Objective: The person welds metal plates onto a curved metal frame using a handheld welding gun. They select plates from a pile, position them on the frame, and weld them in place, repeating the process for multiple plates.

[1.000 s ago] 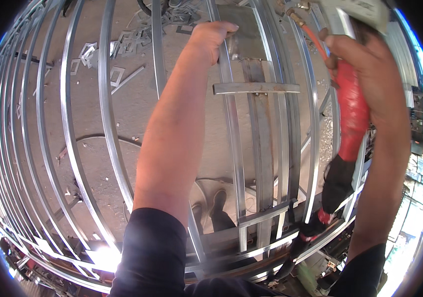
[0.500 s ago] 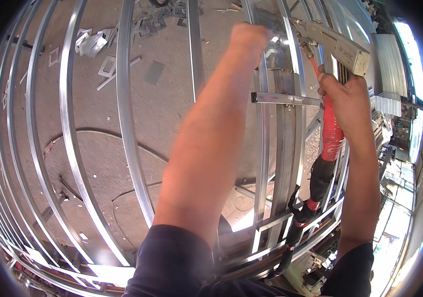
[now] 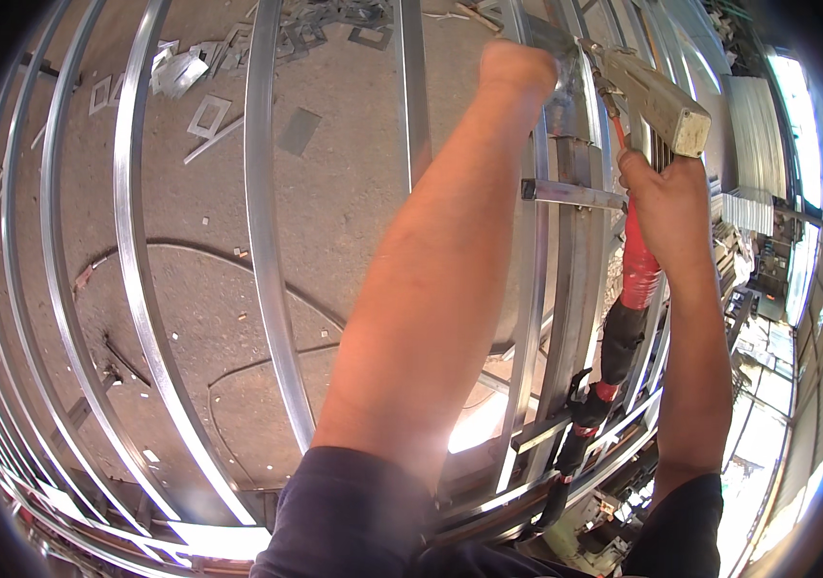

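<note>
My right hand point(image 3: 666, 197) is wrapped around the grip of a beige hand-held welding gun point(image 3: 657, 104), whose thin nozzle end points to the far left, toward the metal frame. From its grip a thick cable point(image 3: 640, 275), wrapped in red and black, runs back toward me. My left hand point(image 3: 519, 67) is closed at the far end of my outstretched arm, beside a shiny flat metal piece point(image 3: 558, 40) close to the nozzle. Whatever its fingers hold is hidden behind the hand. A short square tube point(image 3: 575, 194) lies across the long bars just nearer than the gun.
Long silver metal bars point(image 3: 262, 173) stretch side by side over the concrete floor. Below them lie scattered square metal frames and offcuts point(image 3: 180, 72), a flat plate point(image 3: 299, 131) and a dark hose point(image 3: 180, 246). Stacked corrugated sheets point(image 3: 756, 135) stand at the right.
The view has shifted, so the bars and my left hand sit farther right in the picture. Against the bars, the welding gun in my right hand has come left, closer to my left hand.
</note>
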Action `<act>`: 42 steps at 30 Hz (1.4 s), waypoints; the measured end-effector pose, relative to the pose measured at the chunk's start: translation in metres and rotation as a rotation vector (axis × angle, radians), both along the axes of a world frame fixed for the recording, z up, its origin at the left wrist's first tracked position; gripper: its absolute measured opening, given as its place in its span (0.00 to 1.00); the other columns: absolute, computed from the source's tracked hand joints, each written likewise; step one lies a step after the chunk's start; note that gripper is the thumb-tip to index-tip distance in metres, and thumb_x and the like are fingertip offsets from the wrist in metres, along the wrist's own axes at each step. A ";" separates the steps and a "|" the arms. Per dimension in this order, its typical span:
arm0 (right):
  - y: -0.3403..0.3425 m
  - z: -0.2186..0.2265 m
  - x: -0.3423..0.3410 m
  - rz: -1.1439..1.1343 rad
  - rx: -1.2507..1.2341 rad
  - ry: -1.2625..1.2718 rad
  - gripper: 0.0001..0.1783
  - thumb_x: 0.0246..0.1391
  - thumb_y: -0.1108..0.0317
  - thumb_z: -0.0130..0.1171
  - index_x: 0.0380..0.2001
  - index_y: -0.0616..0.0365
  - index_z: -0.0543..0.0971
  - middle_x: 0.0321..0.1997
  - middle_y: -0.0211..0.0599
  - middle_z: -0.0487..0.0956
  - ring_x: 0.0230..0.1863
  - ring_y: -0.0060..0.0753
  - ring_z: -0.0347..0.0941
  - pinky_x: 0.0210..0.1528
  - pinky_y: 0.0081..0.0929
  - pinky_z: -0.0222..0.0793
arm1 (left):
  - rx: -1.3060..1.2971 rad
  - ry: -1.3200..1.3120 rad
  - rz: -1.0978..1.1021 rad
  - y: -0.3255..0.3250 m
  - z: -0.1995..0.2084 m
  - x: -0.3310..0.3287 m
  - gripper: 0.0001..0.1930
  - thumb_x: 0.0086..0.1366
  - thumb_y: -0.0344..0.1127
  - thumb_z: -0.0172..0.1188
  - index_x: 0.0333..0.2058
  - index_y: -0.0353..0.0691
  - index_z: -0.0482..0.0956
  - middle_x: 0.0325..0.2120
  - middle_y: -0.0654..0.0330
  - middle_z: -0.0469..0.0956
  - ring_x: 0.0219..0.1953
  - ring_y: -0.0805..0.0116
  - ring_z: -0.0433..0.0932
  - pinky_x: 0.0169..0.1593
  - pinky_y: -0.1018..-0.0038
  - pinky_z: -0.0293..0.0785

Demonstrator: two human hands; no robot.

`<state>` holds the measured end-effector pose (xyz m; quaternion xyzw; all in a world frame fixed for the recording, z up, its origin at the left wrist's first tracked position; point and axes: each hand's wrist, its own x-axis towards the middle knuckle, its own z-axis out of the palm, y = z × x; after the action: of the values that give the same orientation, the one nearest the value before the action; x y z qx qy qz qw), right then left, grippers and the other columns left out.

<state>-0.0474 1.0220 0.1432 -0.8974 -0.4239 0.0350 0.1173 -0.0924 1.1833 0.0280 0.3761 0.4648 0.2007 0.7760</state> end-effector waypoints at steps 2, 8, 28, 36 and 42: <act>0.002 0.000 -0.004 -0.038 -0.004 0.012 0.22 0.52 0.58 0.58 0.28 0.74 0.79 0.22 0.62 0.77 0.27 0.62 0.76 0.35 0.49 0.71 | 0.006 0.042 -0.017 0.002 0.001 0.002 0.16 0.59 0.28 0.63 0.45 0.25 0.82 0.42 0.43 0.84 0.43 0.55 0.86 0.45 0.65 0.81; 0.008 0.002 -0.012 -0.029 -0.067 -0.040 0.22 0.53 0.57 0.59 0.31 0.73 0.80 0.28 0.66 0.79 0.33 0.69 0.77 0.40 0.52 0.72 | 0.012 0.004 0.040 0.004 -0.007 0.008 0.17 0.57 0.27 0.63 0.45 0.25 0.82 0.47 0.41 0.83 0.49 0.50 0.85 0.49 0.65 0.80; 0.012 0.008 -0.007 0.045 -0.120 -0.074 0.20 0.56 0.62 0.60 0.41 0.72 0.79 0.26 0.45 0.80 0.28 0.35 0.77 0.37 0.35 0.73 | 0.018 0.021 -0.034 0.010 -0.012 0.014 0.15 0.58 0.29 0.64 0.43 0.25 0.83 0.45 0.40 0.84 0.46 0.49 0.86 0.46 0.63 0.82; 0.009 0.014 -0.015 -0.018 -0.176 -0.039 0.23 0.54 0.59 0.56 0.43 0.71 0.78 0.39 0.69 0.79 0.44 0.73 0.76 0.49 0.53 0.71 | 0.033 -0.003 -0.004 0.006 -0.017 0.017 0.16 0.57 0.30 0.65 0.42 0.26 0.83 0.46 0.40 0.83 0.49 0.47 0.85 0.51 0.64 0.81; 0.006 0.027 -0.022 -0.150 -0.265 0.024 0.25 0.54 0.56 0.58 0.41 0.73 0.78 0.33 0.67 0.80 0.39 0.64 0.80 0.45 0.47 0.73 | -0.001 -0.018 0.008 0.005 -0.016 0.016 0.15 0.56 0.28 0.64 0.42 0.26 0.83 0.46 0.39 0.83 0.49 0.47 0.85 0.49 0.63 0.81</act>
<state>-0.0695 1.0279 0.1702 -0.9337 -0.3458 0.0924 0.0050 -0.0759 1.1885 0.0116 0.3720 0.4594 0.2072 0.7795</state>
